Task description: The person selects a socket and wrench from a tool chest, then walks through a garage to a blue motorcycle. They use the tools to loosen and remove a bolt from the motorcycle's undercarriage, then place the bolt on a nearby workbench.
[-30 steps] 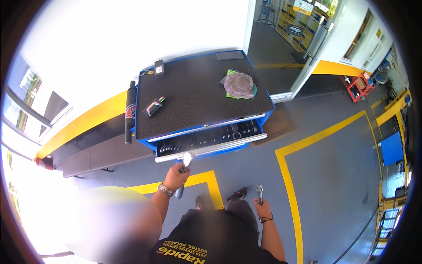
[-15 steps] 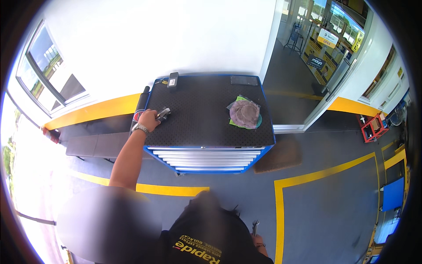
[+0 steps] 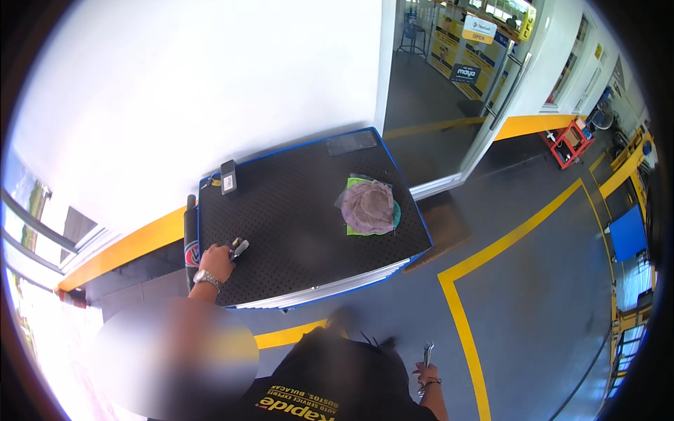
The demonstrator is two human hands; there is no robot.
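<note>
My left hand [image 3: 216,264], with a metal watch on its wrist, is at the left end of the tool cabinet's black perforated top [image 3: 281,238]. Its fingers are closed around a shiny metal tool [image 3: 240,248], whose exact kind I cannot make out. Low at the right, beside my dark shirt, my right hand [image 3: 427,375] grips a wrench [image 3: 428,352], its silver jaw pointing up and more bright metal showing below the fist. A greyish-purple cap [image 3: 368,207] lies on green and teal cloth on the right part of the cabinet top.
A black handheld device [image 3: 229,177] with keys beside it lies at the cabinet's back left, and a flat dark panel [image 3: 351,142] at its back right. Beyond are a white wall [image 3: 210,84] and glass door [image 3: 505,77]. A red cart [image 3: 569,144] stands far right.
The view has turned, so the cabinet now sits tilted and nearer. The metal tool is still in my left hand at the cabinet's left end. My right hand and its wrench show more fully.
</note>
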